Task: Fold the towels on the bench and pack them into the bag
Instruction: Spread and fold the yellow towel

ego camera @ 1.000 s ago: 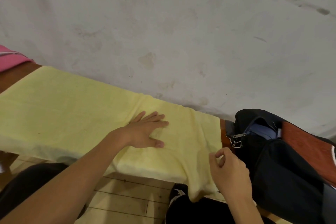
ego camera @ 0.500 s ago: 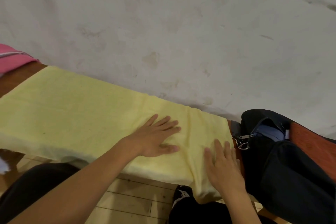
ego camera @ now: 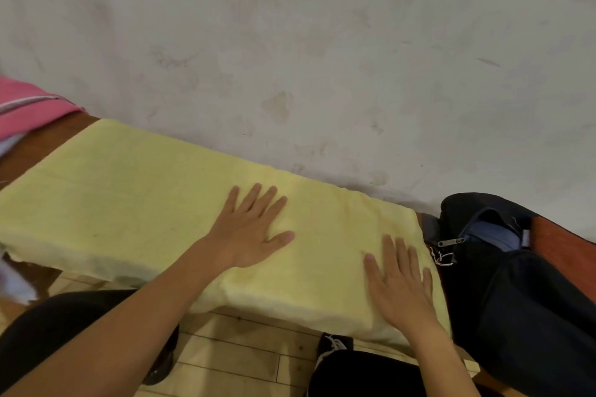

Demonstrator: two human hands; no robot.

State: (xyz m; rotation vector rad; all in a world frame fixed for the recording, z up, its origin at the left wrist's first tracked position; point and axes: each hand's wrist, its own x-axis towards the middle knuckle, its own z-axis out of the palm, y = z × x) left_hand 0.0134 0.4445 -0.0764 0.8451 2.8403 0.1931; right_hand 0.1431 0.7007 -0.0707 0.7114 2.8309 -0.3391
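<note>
bench [ego camera: 48, 142] by wall; both hands flat on yellow towel [ego camera: 129, 196].

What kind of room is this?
Hard to say; perhaps a changing room or a plain home corner: a wooden bench against a stained bare wall, a dark bag, and plank flooring.

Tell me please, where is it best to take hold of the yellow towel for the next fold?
Probably at its right short edge, beside the dark bag, pinching both corners from the right. The yellow towel lies flat lengthwise along the bench, so that end folds leftward.
</note>
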